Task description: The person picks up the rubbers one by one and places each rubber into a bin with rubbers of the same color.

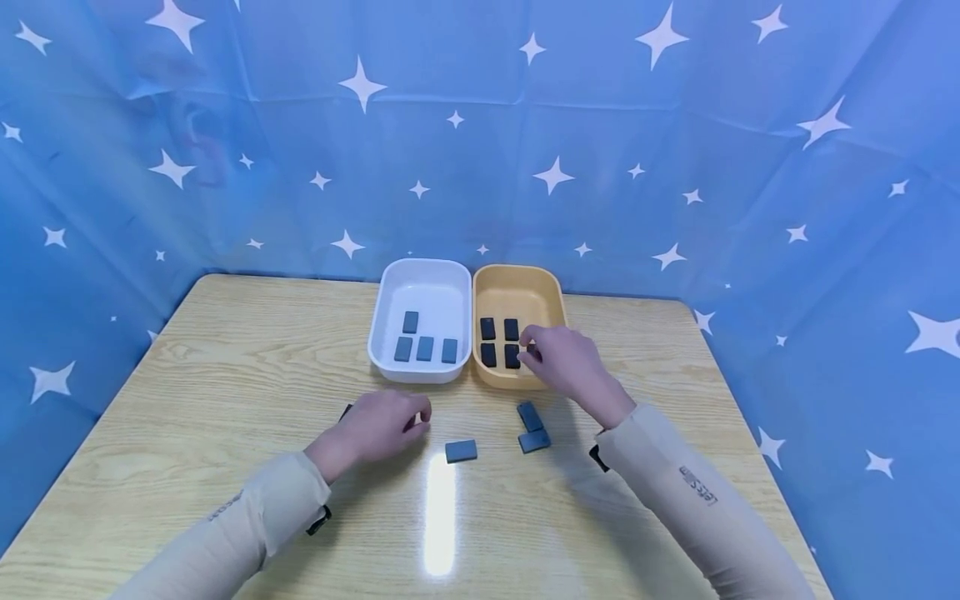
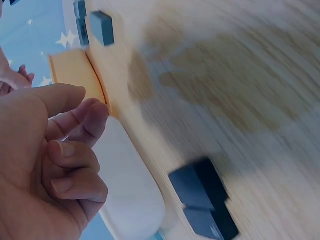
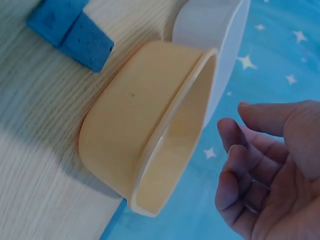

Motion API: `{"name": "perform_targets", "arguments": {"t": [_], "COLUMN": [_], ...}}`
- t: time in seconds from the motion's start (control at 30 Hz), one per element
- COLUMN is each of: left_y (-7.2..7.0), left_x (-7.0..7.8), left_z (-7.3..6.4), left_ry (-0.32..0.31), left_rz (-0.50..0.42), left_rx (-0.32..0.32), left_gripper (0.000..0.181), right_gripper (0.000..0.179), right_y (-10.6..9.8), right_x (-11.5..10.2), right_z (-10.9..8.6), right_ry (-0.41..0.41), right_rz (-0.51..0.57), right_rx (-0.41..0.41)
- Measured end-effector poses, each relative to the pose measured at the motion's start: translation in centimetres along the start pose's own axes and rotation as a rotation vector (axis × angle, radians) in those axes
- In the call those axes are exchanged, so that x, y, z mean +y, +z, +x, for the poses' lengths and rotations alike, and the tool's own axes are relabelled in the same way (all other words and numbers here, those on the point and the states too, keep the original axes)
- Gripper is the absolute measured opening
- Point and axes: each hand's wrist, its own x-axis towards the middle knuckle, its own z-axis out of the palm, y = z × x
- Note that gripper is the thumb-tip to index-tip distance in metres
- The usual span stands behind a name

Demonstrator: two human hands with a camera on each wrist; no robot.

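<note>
My right hand (image 1: 564,357) hovers over the near right part of the yellow-orange bin (image 1: 517,283). Its thumb and forefinger are apart with nothing between them. In that bin lie several small black rectangular blocks (image 1: 512,356), one partly hidden by the fingers. Over the table in front of the white bin (image 1: 423,275), my left hand (image 1: 378,425) has loosely curled fingers and holds nothing. Two dark blocks (image 2: 200,182) stand on the wood near it in the left wrist view, mostly hidden behind that hand from above. Several grey-blue blocks (image 1: 424,348) lie inside the white bin.
A single grey-blue block (image 1: 461,451) lies on the wooden table (image 1: 247,367) between the hands. Two more blue blocks (image 1: 534,441) touch each other in front of the yellow-orange bin. The bins stand side by side near a blue star-patterned curtain (image 1: 480,142).
</note>
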Motion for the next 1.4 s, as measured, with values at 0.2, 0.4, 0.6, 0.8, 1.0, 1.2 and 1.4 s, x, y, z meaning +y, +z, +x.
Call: {"name": "perform_targets", "arguments": {"t": [0.2,0.4,0.6,0.8,1.0,1.2,1.4], "left_y": [0.7,1.2,2.0,2.4,2.5,2.8,3.0], "left_x": [1.4,2.5,3.2,3.4,3.7,3.9,4.2], "left_z": [0.9,1.4,1.6,1.8,2.2,2.4,2.7], "left_ry": [0.048,0.109,0.132,0.135,0.137,0.136,0.156], "left_rz": [0.031,0.037,0.069,0.068,0.113,0.187,0.214], "left_rx": [-0.047,-0.074,-0.128,-0.169,-0.178,-0.215,-0.216], "left_gripper": [0.009,0.016,0.026,0.031,0.036,0.037,0.032], "right_gripper": [0.014,0.014,0.010,0.011,0.013,0.014,0.014], "right_y": [0.2,1.4,3.1,4.5,5.6,6.1,6.4], "right_x": [-0.4,-0.6,-0.9,-0.9,-0.6,-0.6,-0.7], "right_z": [-2.1,-3.7,-4.7,-5.4,-5.9,-6.1,-6.1], "right_ry": [-0.030,-0.031,-0.039,-0.001,0.016,0.020,0.012], "right_rz": [-0.003,-0.016,-0.029,0.000,0.030,0.049,0.045], "right_rx": [0.016,-0.005,-0.005,-0.063,-0.096,-0.120,-0.096]}}
